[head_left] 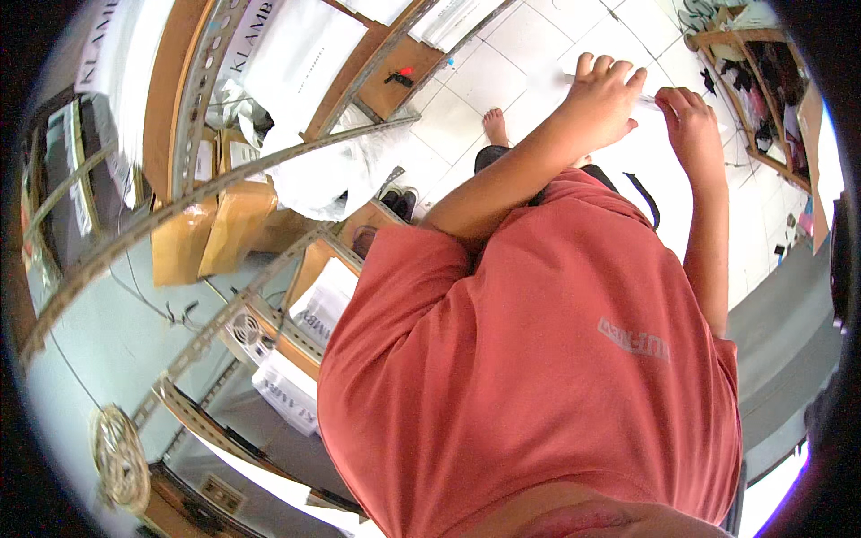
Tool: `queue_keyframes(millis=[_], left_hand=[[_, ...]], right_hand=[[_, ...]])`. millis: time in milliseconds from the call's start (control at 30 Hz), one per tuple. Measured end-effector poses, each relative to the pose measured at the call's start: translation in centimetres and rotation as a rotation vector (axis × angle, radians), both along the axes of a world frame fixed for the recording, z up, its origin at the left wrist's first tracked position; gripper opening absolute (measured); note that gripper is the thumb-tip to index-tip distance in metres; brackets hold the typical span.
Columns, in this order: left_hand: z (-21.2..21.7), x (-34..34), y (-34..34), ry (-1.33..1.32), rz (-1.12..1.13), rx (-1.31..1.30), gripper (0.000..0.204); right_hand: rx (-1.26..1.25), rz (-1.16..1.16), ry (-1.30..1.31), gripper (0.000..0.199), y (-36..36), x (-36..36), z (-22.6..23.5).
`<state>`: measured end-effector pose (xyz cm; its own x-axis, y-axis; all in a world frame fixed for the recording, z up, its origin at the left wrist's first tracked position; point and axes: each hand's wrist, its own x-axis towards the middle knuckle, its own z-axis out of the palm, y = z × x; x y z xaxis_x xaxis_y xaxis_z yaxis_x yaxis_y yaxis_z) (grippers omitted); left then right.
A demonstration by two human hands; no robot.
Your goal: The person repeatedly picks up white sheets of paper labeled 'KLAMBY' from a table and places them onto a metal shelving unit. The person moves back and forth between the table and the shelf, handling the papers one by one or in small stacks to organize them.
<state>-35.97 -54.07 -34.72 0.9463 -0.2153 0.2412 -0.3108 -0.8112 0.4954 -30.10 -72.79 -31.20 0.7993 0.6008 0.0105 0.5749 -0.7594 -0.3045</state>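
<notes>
In front of my body, both arms reach toward the top of the head view. My left hand [603,100] has its fingers curled over a thin, whitish, see-through strip [649,100]. One end of it sticks out past the fingers on the left. At its other end my right hand [692,130] closes with thumb and fingers pinched on it. The strip's exact kind cannot be made out against the bright white tiles behind it.
Metal-framed shelves [185,117] on the left hold white plastic packages [300,67]. Cardboard boxes [235,224] stand below them. A wooden rack [749,99] with dark items is at the far right. Shoes [401,203] sit near the shelf, and a bare foot [495,125] is on the tiled floor [493,76].
</notes>
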Motion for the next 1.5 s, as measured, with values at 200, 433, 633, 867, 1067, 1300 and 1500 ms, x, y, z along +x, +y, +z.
queue_keyframes(millis=[200,433,633,867,1067,1300,1500], left_hand=[[0.4,3.2,-9.5,0.108,-0.087,0.212,0.019],[1.1,7.5,-17.7,0.005,-0.105,0.151,0.018],[-1.2,13.5,-23.3,-0.108,-0.178,0.076,0.017],[-6.2,26.1,-26.3,0.015,-0.193,-0.054,0.019],[-5.9,37.0,-26.8,0.318,-0.108,-0.484,0.020],[-4.2,47.2,-27.1,0.522,-0.192,-0.385,0.023],[-7.8,53.0,-28.7,0.439,-0.152,-0.543,0.024]], right_hand=[[0.008,0.017,-0.150,0.013,-7.5,0.6,1.4],[-0.037,-0.182,-0.348,0.009,-17.9,3.5,1.4],[-0.091,-0.285,-0.372,0.008,-21.8,8.1,1.1],[-0.094,-0.370,-0.288,0.043,-28.2,14.1,0.3],[-0.108,-0.523,0.099,0.034,-33.4,17.2,-0.3],[0.099,-0.701,0.377,0.024,-34.8,22.2,0.5],[0.269,-0.789,0.486,0.027,-38.5,27.2,-0.1]])
